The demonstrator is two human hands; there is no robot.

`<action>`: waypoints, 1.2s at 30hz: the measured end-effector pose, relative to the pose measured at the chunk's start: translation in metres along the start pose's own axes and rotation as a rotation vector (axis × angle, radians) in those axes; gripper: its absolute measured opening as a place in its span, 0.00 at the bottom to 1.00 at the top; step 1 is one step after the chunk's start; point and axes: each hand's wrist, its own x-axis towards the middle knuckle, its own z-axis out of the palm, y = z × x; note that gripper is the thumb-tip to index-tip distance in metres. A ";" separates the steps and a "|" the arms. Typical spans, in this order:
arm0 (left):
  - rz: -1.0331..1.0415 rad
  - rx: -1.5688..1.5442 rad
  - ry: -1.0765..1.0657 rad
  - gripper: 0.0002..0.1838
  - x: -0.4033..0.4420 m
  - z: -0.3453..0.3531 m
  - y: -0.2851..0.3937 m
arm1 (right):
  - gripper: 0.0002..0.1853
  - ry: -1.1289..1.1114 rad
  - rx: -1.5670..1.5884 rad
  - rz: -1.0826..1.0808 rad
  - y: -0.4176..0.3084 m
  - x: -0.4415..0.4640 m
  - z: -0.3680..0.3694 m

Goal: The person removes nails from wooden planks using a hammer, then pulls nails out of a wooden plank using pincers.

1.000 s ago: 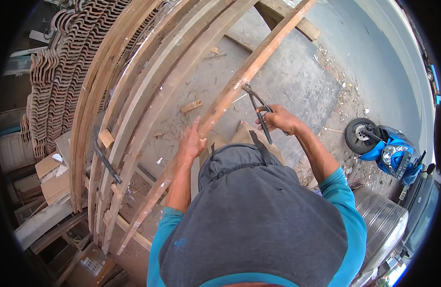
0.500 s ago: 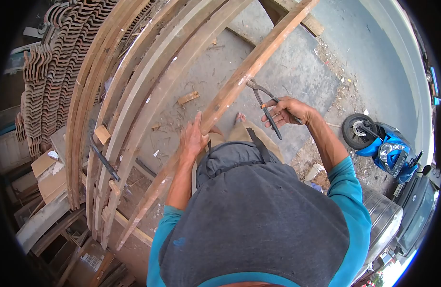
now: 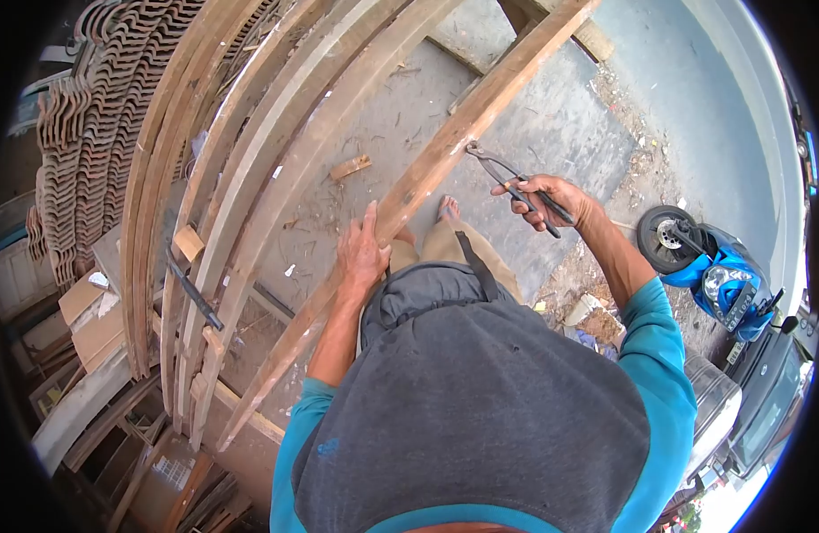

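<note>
My left hand [image 3: 361, 253] is wrapped over a long wooden beam [image 3: 436, 169], gripping its near part beside my waist. In my right hand [image 3: 552, 202] is a pair of end-cutting pincers [image 3: 503, 169], with my fingers around the handles. The pincers' jaws touch or lie very close to the beam's right edge, partway along it; whether they grip a nail there I cannot make out. Handles of the pincers stand a little apart. The beam runs from lower left to upper right in front of me.
Several long beams [image 3: 276, 169] lie side by side at left, with a dark bar tool [image 3: 192, 289] across them. Stacked roof tiles [image 3: 107, 142] stand behind. A wood block [image 3: 350, 167] and debris lie on the floor. A blue motorbike [image 3: 720, 280] is at right.
The pincers have swung so their handles point more to the right, and their handles are closer together. My right hand has closed more around them. My left hand stays on the beam.
</note>
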 end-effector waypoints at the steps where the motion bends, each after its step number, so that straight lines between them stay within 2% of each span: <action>1: -0.001 0.019 -0.004 0.51 -0.001 0.001 0.000 | 0.27 0.044 0.024 0.023 0.005 0.001 0.000; 3: -0.001 0.040 -0.009 0.53 0.000 0.004 0.001 | 0.23 0.191 -0.025 0.054 0.013 0.003 0.013; 4: -0.006 0.058 -0.002 0.54 0.000 0.008 0.001 | 0.18 0.234 0.009 0.042 0.022 0.007 0.021; 6: -0.001 0.080 -0.010 0.54 -0.004 0.011 0.000 | 0.16 0.309 0.081 -0.038 0.041 0.017 0.035; 8: 0.020 0.044 -0.001 0.55 -0.001 0.009 0.001 | 0.16 0.422 0.112 -0.099 0.054 0.028 0.056; 10: 0.017 0.027 -0.031 0.55 0.002 0.002 0.002 | 0.16 0.428 0.146 -0.152 0.066 0.043 0.073; 15: 0.069 -0.051 -0.029 0.54 0.008 -0.003 -0.005 | 0.14 0.652 0.195 -0.425 0.103 0.101 0.109; 16: 0.043 -0.082 -0.080 0.52 0.010 -0.013 -0.003 | 0.14 0.657 0.190 -0.423 0.112 0.116 0.108; 18: 0.019 -0.118 -0.143 0.51 0.013 -0.017 -0.008 | 0.15 0.801 -0.153 -0.604 0.133 0.143 0.095; 19: 0.032 -0.150 -0.153 0.49 0.017 -0.016 -0.013 | 0.16 0.830 -0.329 -0.589 0.136 0.150 0.087; 22: 0.028 -0.163 -0.173 0.47 0.023 -0.030 -0.014 | 0.18 0.789 -0.348 -0.630 0.132 0.139 0.082; 24: 0.004 -0.159 -0.222 0.46 0.022 -0.029 -0.015 | 0.21 0.774 -0.371 -0.574 0.121 0.115 0.072; 28: 0.049 -0.178 -0.151 0.46 0.013 -0.021 -0.013 | 0.22 0.717 -0.434 -0.345 0.067 0.051 0.089; 32: 0.061 -0.117 -0.081 0.47 0.009 -0.016 -0.009 | 0.24 0.700 -0.614 -0.132 0.028 0.019 0.071; 36: 0.051 -0.090 -0.018 0.49 0.005 -0.013 -0.002 | 0.25 0.588 -0.717 -0.019 -0.007 0.004 0.051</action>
